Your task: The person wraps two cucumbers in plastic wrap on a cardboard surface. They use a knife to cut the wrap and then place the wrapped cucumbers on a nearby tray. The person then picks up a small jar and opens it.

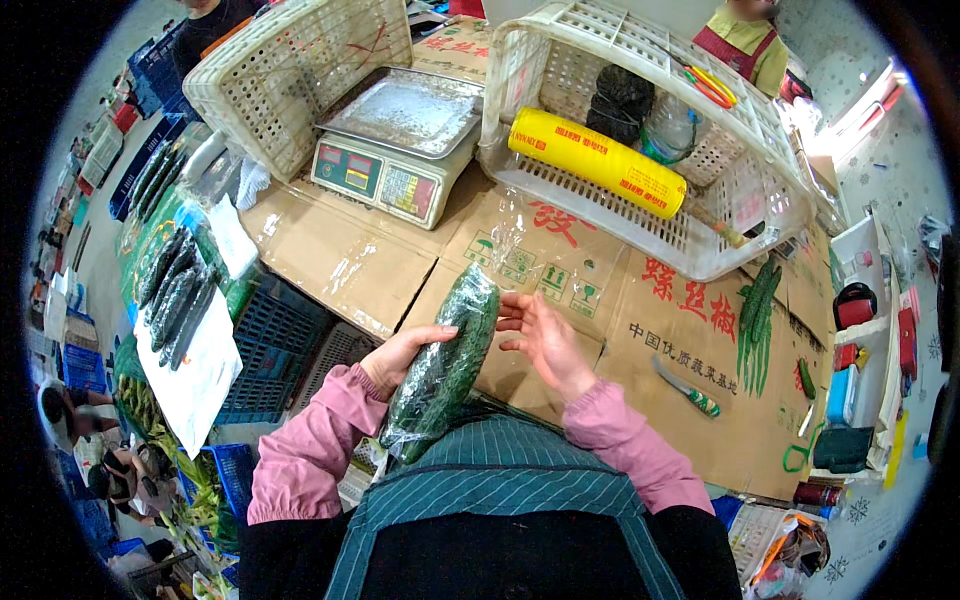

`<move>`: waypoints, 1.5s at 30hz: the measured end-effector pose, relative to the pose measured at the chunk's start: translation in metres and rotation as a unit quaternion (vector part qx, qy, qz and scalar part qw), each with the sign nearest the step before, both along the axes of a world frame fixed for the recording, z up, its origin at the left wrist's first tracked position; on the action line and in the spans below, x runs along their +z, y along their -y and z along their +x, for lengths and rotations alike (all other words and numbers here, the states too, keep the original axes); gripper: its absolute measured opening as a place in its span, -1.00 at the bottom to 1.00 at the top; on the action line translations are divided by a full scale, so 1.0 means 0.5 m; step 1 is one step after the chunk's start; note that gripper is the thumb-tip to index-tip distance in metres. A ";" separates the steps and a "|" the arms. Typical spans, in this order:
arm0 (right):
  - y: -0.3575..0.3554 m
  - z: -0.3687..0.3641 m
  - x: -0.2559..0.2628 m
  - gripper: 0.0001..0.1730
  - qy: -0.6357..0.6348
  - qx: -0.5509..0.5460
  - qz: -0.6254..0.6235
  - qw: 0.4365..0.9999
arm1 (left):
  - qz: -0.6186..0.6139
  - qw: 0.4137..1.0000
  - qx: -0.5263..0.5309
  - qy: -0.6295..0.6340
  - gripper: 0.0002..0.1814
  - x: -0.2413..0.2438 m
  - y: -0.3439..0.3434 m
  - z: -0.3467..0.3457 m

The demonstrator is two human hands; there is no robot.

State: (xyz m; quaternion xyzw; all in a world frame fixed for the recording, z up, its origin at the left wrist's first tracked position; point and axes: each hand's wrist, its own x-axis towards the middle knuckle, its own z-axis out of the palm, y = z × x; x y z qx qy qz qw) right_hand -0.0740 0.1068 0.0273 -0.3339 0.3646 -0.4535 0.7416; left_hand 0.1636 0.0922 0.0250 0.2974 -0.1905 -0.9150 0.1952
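A bundle of cucumbers wrapped in clear plastic film (442, 360) lies tilted in front of my apron, its lower end close to my body. My left hand (409, 352) grips it from the left side, thumb on top. To the right of its upper end is my right hand (541, 341), fingers apart and curved; whether the fingertips touch the film is unclear. Beneath is flattened cardboard (360, 277) covering the table. A knife with a green patterned handle (686, 386) lies on the cardboard to the right. More wrapped cucumbers (176, 292) rest at the left, partly on white paper.
Beyond the bundle stands a digital scale (390, 142) with a metal pan. A white plastic crate (495, 142) on its side holds a yellow roll (596, 161); scissors (709, 86) lie on top. Blue crates (259, 375) stand at left. People (739, 45) are at the far side.
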 end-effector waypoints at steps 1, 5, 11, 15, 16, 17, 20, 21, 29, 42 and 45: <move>-0.005 -0.001 0.029 -0.45 0.015 0.005 -0.015 1.000 | -0.009 0.999 0.013 0.031 -0.44 0.017 -0.005 0.000; -0.003 0.014 0.101 -0.50 -0.057 0.022 -0.081 0.995 | -0.126 0.990 0.052 0.032 -0.56 0.066 -0.010 -0.019; 0.000 0.004 0.153 -0.73 -0.106 -0.084 -0.139 0.981 | -0.329 0.937 0.032 0.114 -0.54 0.140 -0.026 -0.025; -0.010 -0.021 0.171 -0.78 -0.149 -0.030 -0.162 0.975 | -0.374 0.911 0.028 0.170 -0.47 0.164 -0.057 -0.018; -0.014 -0.027 0.176 -0.80 -0.151 -0.017 -0.157 0.976 | -0.386 0.906 0.027 0.174 -0.46 0.168 -0.061 -0.016; -0.014 -0.036 0.183 -0.82 -0.113 0.001 -0.109 0.988 | -0.397 0.900 0.026 0.179 -0.46 0.171 -0.066 -0.015; -0.010 -0.055 0.206 -0.85 -0.043 0.067 -0.002 0.997 | -0.430 0.881 0.039 0.193 -0.45 0.179 -0.075 -0.011; -0.008 -0.059 0.215 -0.84 -0.054 0.100 0.005 0.993 | -0.450 0.870 0.042 0.199 -0.46 0.180 -0.077 -0.009; -0.014 -0.052 0.197 -0.87 0.012 0.098 -0.080 0.992 | -0.434 0.879 0.063 0.188 -0.51 0.168 -0.087 -0.018; -0.017 -0.085 0.178 -0.92 0.124 0.126 0.045 0.983 | -0.520 0.798 0.068 0.298 -0.59 0.173 -0.117 -0.038; -0.001 -0.099 0.195 -0.87 0.102 0.167 0.082 0.977 | -0.532 0.777 0.042 0.335 -0.56 0.192 -0.124 -0.043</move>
